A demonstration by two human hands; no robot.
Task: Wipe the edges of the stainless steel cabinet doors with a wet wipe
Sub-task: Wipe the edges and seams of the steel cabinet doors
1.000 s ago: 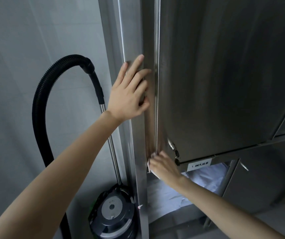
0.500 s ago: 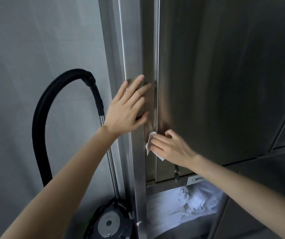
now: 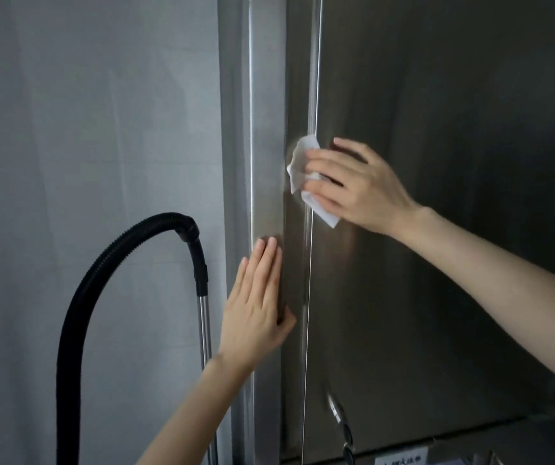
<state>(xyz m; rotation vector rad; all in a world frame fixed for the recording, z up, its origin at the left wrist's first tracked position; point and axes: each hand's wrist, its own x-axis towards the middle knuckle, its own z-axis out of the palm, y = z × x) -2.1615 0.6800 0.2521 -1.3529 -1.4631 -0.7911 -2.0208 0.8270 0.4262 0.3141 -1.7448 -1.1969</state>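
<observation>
A tall stainless steel cabinet door fills the right of the view, its left vertical edge running top to bottom. My right hand presses a folded white wet wipe against that edge, about mid-height. My left hand lies flat, fingers together and pointing up, on the steel frame post left of the door, below the right hand. It holds nothing.
A black vacuum hose arches beside the cabinet on the left, joined to a metal wand. A grey tiled wall lies behind it. A latch and a white label sit at the door's lower edge.
My right hand has slid the wipe up the door's left edge from near the bottom corner to mid-height. The view has tilted up, and my left hand sits lower in it.
</observation>
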